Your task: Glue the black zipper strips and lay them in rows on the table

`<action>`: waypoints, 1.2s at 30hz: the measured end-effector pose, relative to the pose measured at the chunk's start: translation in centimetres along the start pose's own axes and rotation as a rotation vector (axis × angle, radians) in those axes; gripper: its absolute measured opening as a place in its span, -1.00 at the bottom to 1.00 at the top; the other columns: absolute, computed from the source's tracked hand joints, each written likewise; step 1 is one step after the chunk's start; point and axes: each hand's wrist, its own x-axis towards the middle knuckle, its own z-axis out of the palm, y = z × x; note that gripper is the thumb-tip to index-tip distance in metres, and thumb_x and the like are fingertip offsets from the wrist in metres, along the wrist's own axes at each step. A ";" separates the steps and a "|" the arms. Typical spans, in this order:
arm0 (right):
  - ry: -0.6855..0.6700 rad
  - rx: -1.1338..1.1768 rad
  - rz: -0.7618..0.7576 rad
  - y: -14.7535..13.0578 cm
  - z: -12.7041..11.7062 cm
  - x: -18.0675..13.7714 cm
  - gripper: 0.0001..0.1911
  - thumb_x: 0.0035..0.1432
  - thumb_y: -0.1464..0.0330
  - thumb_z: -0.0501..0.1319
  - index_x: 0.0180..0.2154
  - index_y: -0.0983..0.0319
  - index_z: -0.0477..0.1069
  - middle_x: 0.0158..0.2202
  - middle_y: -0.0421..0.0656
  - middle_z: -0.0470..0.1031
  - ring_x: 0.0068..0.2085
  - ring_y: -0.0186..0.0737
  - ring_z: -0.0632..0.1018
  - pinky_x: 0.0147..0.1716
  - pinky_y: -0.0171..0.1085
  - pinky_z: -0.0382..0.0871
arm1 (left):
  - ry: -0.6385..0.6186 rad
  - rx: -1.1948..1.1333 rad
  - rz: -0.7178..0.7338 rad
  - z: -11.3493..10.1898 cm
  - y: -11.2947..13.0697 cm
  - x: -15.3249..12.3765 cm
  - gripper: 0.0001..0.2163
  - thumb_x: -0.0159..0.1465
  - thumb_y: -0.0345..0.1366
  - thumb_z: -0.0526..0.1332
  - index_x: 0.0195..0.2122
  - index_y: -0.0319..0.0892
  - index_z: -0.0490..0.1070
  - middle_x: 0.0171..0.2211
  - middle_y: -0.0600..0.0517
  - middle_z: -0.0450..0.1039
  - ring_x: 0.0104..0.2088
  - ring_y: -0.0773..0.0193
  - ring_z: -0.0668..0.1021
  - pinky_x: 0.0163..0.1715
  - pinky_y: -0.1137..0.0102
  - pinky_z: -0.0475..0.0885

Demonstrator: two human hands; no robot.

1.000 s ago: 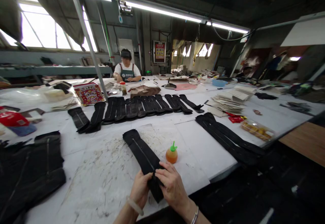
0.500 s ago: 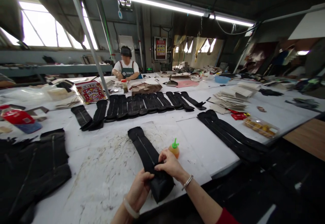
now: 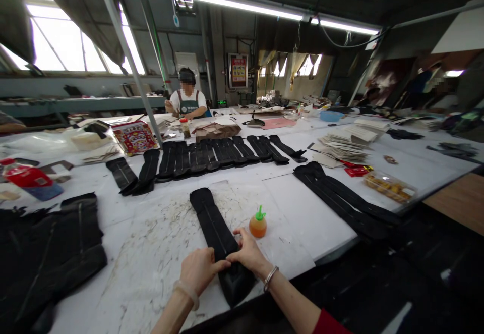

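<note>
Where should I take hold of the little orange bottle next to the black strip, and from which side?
Take the orange bottle by its round body, below the thin green nozzle; it stands upright. Probably come from the right: the black strip lies to its left and the right hand sits just in front.

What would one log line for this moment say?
left hand: touching black strip | right hand: pressing black strip | orange bottle: upright, beside right hand
</note>
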 end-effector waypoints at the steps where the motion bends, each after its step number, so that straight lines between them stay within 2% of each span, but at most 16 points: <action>1: 0.020 -0.027 -0.010 0.1 0.0 0.1 -0.28 -0.40 0.58 0.39 -0.09 0.20 0.28 -0.58 -0.46 0.22 -0.52 -0.34 0.33 -0.52 -0.36 0.16 | 0.044 0.046 0.057 -0.2 0.1 0.3 -0.68 0.10 0.02 0.28 -0.39 -0.16 0.47 -0.38 -0.09 0.55 -0.32 -0.03 0.60 -0.36 0.26 0.40; 2: 0.035 -0.051 -0.022 0.2 0.0 0.2 -0.26 -0.42 0.59 0.40 -0.08 0.21 0.30 -0.58 -0.46 0.20 -0.51 -0.34 0.32 -0.51 -0.36 0.14 | 0.049 0.053 0.132 -0.3 0.2 0.8 -0.65 0.08 -0.01 0.31 -0.22 -0.15 0.48 -0.21 -0.10 0.56 -0.24 -0.01 0.61 -0.29 0.26 0.42; 4: 0.063 -0.091 -0.048 0.3 0.1 0.3 -0.26 -0.44 0.59 0.41 -0.09 0.22 0.32 -0.57 -0.45 0.19 -0.50 -0.33 0.31 -0.51 -0.36 0.14 | -0.031 0.027 0.305 -0.5 0.3 2.3 -0.41 0.02 -0.04 0.38 0.09 -0.06 0.35 0.15 -0.12 0.37 -0.05 0.01 0.57 -0.13 0.27 0.43; 6: 0.102 -0.122 -0.073 0.3 0.1 0.2 -0.30 -0.45 0.58 0.43 -0.13 0.23 0.36 -0.55 -0.43 0.23 -0.47 -0.31 0.34 -0.49 -0.35 0.16 | -0.167 0.009 0.450 -0.7 0.2 4.3 -0.20 -0.05 -0.03 0.43 0.23 0.05 0.20 0.30 -0.09 0.16 0.11 -0.02 0.47 0.03 0.25 0.37; 9: 0.171 -0.149 -0.103 0.4 -0.1 -0.3 -0.39 -0.38 0.52 0.44 -0.16 0.25 0.39 -0.54 -0.38 0.31 -0.44 -0.26 0.40 -0.45 -0.32 0.24 | -0.304 0.036 0.553 -0.6 0.2 7.1 -0.19 -0.15 0.01 0.47 0.17 0.06 0.28 0.20 -0.04 0.27 0.08 -0.05 0.48 0.06 0.22 0.36; 12: 0.243 -0.162 -0.138 1.0 -1.1 -1.5 -0.55 -0.16 0.41 0.37 -0.14 0.24 0.42 -0.56 -0.34 0.39 -0.47 -0.22 0.47 -0.39 -0.27 0.34 | -0.350 0.093 0.592 -0.2 0.3 8.9 -0.26 -0.24 0.03 0.50 0.01 0.01 0.38 0.04 -0.01 0.34 -0.06 0.00 0.54 -0.05 0.28 0.41; 14: 0.346 -0.180 -0.155 1.5 -2.6 -2.2 -0.66 -0.01 0.33 0.29 -0.13 0.24 0.42 -0.50 -0.25 0.46 -0.41 -0.15 0.51 -0.31 -0.19 0.39 | -0.370 0.129 0.596 0.1 0.6 9.7 -0.27 -0.29 0.03 0.51 -0.05 -0.01 0.39 -0.04 0.01 0.35 -0.11 0.03 0.54 -0.12 0.31 0.42; 17: 0.529 -0.225 -0.162 2.2 -5.8 -2.3 -0.58 0.05 0.26 0.24 -0.03 0.23 0.35 -0.19 -0.03 0.50 -0.11 0.04 0.51 -0.04 -0.02 0.34 | -0.393 0.153 0.587 0.2 1.0 10.3 -0.31 -0.34 0.02 0.52 -0.14 -0.05 0.43 -0.12 0.02 0.36 -0.16 0.05 0.53 -0.20 0.35 0.41; 19: 0.559 -0.254 -0.174 2.4 -7.6 -1.6 -0.40 -0.07 0.28 0.34 0.04 0.20 0.30 0.03 0.03 0.42 0.14 0.15 0.36 0.15 0.06 0.16 | -0.414 0.164 0.582 0.0 1.4 10.6 -0.34 -0.37 -0.02 0.54 -0.20 -0.08 0.46 -0.15 0.02 0.37 -0.17 0.06 0.52 -0.22 0.37 0.39; 21: 0.513 -0.271 -0.189 2.4 -8.8 -0.4 -0.26 -0.26 0.32 0.44 0.03 0.17 0.31 0.12 0.01 0.37 0.27 0.22 0.20 0.26 0.10 -0.04 | -0.442 0.183 0.583 -0.3 1.8 10.8 -0.37 -0.38 -0.05 0.55 -0.24 -0.09 0.49 -0.17 0.02 0.39 -0.18 0.06 0.51 -0.22 0.37 0.38; 24: 0.422 -0.267 -0.212 2.2 -8.9 1.3 -0.30 -0.36 0.36 0.48 -0.07 0.15 0.37 0.07 -0.04 0.41 0.30 0.25 0.15 0.29 0.14 -0.17 | -0.466 0.192 0.582 -0.5 2.2 11.0 -0.43 -0.40 -0.09 0.56 -0.32 -0.11 0.52 -0.23 0.02 0.43 -0.21 0.06 0.51 -0.22 0.35 0.38; 26: 0.374 -0.242 -0.227 2.0 -8.4 2.0 -0.41 -0.32 0.36 0.45 -0.13 0.16 0.39 0.00 -0.06 0.45 0.24 0.21 0.24 0.27 0.13 -0.09 | -0.477 0.182 0.565 -0.5 2.3 11.2 -0.48 -0.41 -0.11 0.56 -0.37 -0.10 0.52 -0.35 0.06 0.45 -0.26 0.09 0.51 -0.25 0.36 0.37; 30: 0.252 -0.137 -0.240 1.2 -8.2 1.6 -0.56 -0.22 0.36 0.38 -0.21 0.18 0.36 -0.22 -0.16 0.48 -0.09 0.00 0.48 0.01 -0.03 0.31 | -0.547 0.134 0.527 -0.7 2.2 11.3 -0.59 -0.39 -0.10 0.55 -0.50 -0.08 0.52 -0.63 0.17 0.34 -0.48 0.21 0.45 -0.39 0.39 0.33; 33: 0.139 -0.023 -0.237 -0.4 -9.5 0.0 -0.50 -0.24 0.37 0.39 -0.17 0.19 0.35 -0.25 -0.21 0.48 -0.23 -0.11 0.51 -0.18 -0.15 0.42 | -0.628 0.050 0.508 -1.1 1.9 11.4 -0.66 -0.37 -0.12 0.54 -0.58 -0.08 0.51 -0.69 0.20 0.32 -0.56 0.31 0.38 -0.46 0.42 0.29; 36: 0.020 0.104 -0.232 -2.9 -11.5 -2.0 -0.44 -0.22 0.34 0.40 -0.09 0.21 0.37 -0.18 -0.15 0.52 -0.20 -0.07 0.55 -0.21 -0.15 0.44 | -0.721 -0.063 0.484 -1.7 1.5 11.6 -0.68 -0.36 -0.14 0.54 -0.61 -0.09 0.51 -0.70 0.21 0.35 -0.59 0.34 0.35 -0.52 0.45 0.26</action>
